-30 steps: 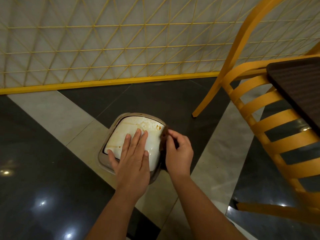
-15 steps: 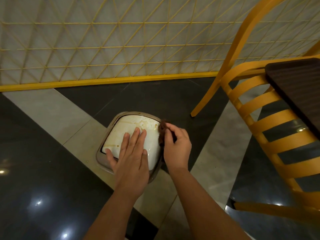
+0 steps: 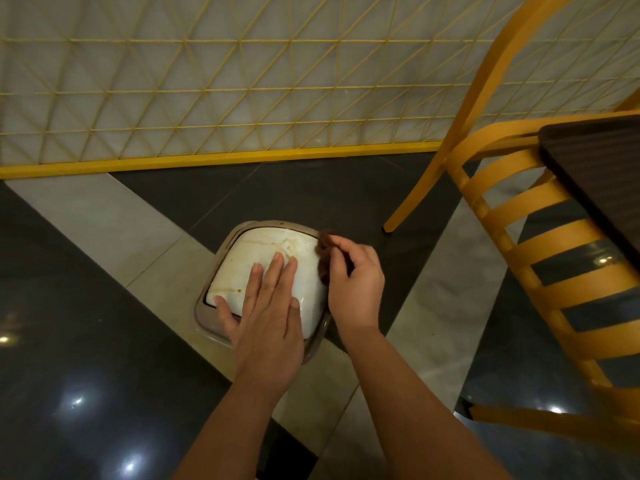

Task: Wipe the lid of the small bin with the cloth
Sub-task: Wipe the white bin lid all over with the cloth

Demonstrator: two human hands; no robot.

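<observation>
A small bin (image 3: 221, 332) with a grey-brown rim stands on the floor at the middle. Its white lid (image 3: 249, 261) carries brown stains along the far and left edges. My left hand (image 3: 266, 313) lies flat on the lid with straight fingers, the thumb at the lid's near left edge. My right hand (image 3: 356, 278) pinches a dark brown cloth (image 3: 323, 249) against the lid's right far corner. Most of the cloth is hidden behind the fingers.
A yellow slatted chair (image 3: 540, 237) stands to the right, one leg about a hand's width from the bin. A dark table corner (image 3: 599, 168) overhangs it. A yellow lattice screen (image 3: 242, 81) closes off the back. The floor is glossy dark and beige tiles.
My right hand with the cloth has slid a little toward the far right corner of the lid. My left hand stays flat on the lid.
</observation>
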